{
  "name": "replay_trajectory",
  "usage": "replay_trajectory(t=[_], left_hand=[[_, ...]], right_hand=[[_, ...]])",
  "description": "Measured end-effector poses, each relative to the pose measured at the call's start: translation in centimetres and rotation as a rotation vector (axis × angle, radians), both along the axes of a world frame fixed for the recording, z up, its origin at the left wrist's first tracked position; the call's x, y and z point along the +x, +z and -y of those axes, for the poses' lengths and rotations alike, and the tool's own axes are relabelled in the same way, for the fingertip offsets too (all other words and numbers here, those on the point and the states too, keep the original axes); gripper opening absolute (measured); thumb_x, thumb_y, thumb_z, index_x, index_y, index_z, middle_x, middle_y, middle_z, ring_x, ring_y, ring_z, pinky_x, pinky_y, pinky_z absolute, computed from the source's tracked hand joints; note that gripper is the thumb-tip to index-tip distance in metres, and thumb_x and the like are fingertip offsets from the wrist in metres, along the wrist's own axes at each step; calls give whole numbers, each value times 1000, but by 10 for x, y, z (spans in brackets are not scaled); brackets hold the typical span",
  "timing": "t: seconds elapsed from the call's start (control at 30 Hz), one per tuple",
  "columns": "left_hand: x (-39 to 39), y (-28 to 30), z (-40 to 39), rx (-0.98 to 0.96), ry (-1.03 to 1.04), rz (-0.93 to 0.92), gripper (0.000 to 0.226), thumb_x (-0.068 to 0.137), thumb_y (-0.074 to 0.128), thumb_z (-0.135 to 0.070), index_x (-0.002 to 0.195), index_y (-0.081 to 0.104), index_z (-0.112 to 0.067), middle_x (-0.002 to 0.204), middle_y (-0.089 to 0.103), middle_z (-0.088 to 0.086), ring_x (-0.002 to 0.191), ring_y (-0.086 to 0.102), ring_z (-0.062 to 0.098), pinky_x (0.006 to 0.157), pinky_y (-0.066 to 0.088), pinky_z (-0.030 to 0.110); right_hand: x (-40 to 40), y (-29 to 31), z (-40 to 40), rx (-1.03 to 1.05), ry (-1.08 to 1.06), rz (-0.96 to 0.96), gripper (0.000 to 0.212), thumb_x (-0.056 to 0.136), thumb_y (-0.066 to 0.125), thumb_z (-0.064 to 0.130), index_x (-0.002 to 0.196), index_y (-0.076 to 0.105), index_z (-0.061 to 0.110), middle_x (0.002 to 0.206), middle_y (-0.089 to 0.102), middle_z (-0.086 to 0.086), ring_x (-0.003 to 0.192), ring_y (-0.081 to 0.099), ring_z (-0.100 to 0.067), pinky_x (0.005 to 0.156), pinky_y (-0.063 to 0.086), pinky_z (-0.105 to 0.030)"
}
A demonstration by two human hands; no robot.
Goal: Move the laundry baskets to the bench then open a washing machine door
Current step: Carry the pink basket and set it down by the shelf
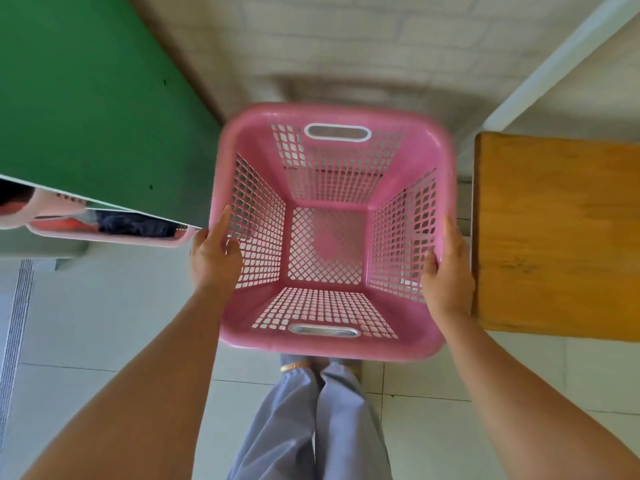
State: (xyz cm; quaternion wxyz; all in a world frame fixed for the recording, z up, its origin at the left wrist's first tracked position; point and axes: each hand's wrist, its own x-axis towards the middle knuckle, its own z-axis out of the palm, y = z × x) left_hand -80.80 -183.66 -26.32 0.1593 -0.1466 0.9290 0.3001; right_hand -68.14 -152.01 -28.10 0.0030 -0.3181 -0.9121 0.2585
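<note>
An empty pink laundry basket (329, 188) with lattice walls and two white-rimmed handle slots is held in the air in front of me, above the tiled floor. My left hand (214, 258) grips its left rim, thumb inside the wall. My right hand (448, 268) grips its right rim the same way. A wooden bench (561, 237) stands directly to the right of the basket, almost touching it. At the left edge, a second pink basket (107, 233) holding dark and red clothes rests on a surface; only its rim shows.
A green wall panel (86, 98) fills the upper left. A white post (554, 60) runs diagonally at the upper right beside a brick-pattern wall. My legs in pale trousers (311, 420) stand below the basket on pale floor tiles. No washing machine is visible.
</note>
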Motion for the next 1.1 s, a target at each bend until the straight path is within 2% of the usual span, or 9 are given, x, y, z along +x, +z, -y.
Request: replay_trajectory(t=[0.1,0.27,0.5,0.6,0.67,0.73,0.83,0.93,1.1], left_hand=[[-15,-10,-7,5,-15,-6,60,92,44,-10,140,42,-45,117,53,10,102,56,31,95,50,47],[-34,-23,-14,-5,-71,20,61,94,42,-13,142,36,-49,127,46,12,104,57,35,92,52,47],[-44,-39,-17,-58,-117,34,60,96,44,-28,143,22,-57,132,38,13,112,51,35,98,48,48],[-40,-41,-18,-83,-168,73,64,96,44,-30,145,11,-56,136,33,13,114,50,35,98,47,49],[-39,-42,-21,-120,-203,105,67,96,44,-31,147,6,-53,148,23,14,126,41,38,105,41,52],[-37,-39,-26,-188,-228,145,69,96,44,-33,150,3,-46,160,1,12,142,20,41,114,29,53],[-34,-26,-34,-267,-295,184,71,97,43,-38,154,1,-35,162,-15,9,149,-3,36,120,14,53],[-25,-6,-40,-279,-403,167,72,97,42,-41,154,2,-30,163,-10,6,150,-3,30,121,7,50],[7,43,-46,-304,-544,162,69,97,39,-45,155,7,-24,163,-1,8,151,4,29,120,6,48]], right_hand=[[-7,-14,-4,9,-10,-5,72,95,50,11,153,12,32,141,45,-8,87,64,-20,53,51,-26],[-14,-32,-6,20,-42,-18,74,94,52,10,153,11,32,140,45,-7,96,64,-22,60,58,-37],[-28,-47,-14,105,13,6,74,95,50,14,153,7,30,151,34,-10,103,63,-30,64,59,-42],[-36,-46,-22,167,53,111,72,96,47,19,153,4,28,156,24,-16,124,50,-38,78,57,-50],[-38,-41,-21,183,60,186,74,97,48,23,154,1,25,158,16,-20,133,42,-40,87,55,-48],[-39,-32,-13,164,64,215,73,97,47,26,154,2,22,159,10,-22,136,36,-41,92,53,-48],[-30,-19,1,140,78,224,67,99,44,30,154,8,17,160,7,-19,144,23,-36,102,46,-49],[-10,1,15,130,104,250,64,99,41,33,154,12,14,159,13,-17,144,24,-34,105,43,-48],[39,61,36,121,157,252,63,99,43,32,153,16,14,156,25,-15,143,28,-32,109,40,-45]])
